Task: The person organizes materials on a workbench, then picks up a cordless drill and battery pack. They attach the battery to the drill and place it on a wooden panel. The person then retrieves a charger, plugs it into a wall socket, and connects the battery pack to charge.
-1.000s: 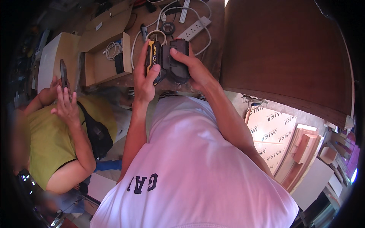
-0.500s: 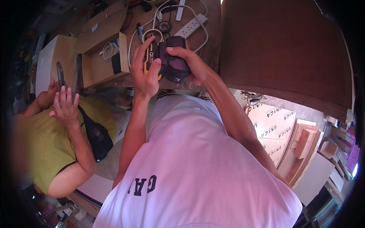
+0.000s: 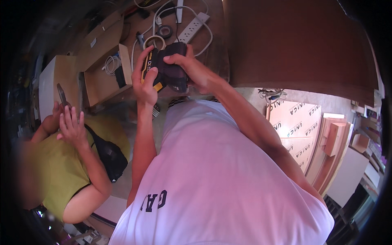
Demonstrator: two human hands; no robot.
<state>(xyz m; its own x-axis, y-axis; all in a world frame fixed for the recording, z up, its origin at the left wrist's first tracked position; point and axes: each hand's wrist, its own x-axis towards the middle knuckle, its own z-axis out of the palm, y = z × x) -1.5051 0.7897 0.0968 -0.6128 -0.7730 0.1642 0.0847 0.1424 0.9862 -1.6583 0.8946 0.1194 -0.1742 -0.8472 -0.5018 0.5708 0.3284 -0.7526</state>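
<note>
My left hand (image 3: pixel 145 92) grips a black-and-yellow power tool battery pack (image 3: pixel 148 65), thumb on its near face and fingers around its far left side. Against the battery's right side sits a dark, blocky battery charger (image 3: pixel 175 75). My right hand (image 3: pixel 196 71) holds this charger, with the thumb laid across its top and the other fingers mostly hidden behind it. The two pieces touch; whether they are locked together I cannot tell. Both are held up over the near edge of the workbench, close to a roll of tape (image 3: pixel 154 41).
A white power strip (image 3: pixel 194 27) with looping cords and a black tape roll (image 3: pixel 165 31) lie on the bench. An open cardboard box (image 3: pixel 100 92) holds a coiled cable. A co-worker in a yellow-green shirt (image 3: pixel 67 167) is at my left, holding a phone. A brown panel (image 3: pixel 302 45) extends right.
The view has swung slightly, so the bench and my hands appear farther left. The battery and charger stay together in my hands, tilted a little differently.
</note>
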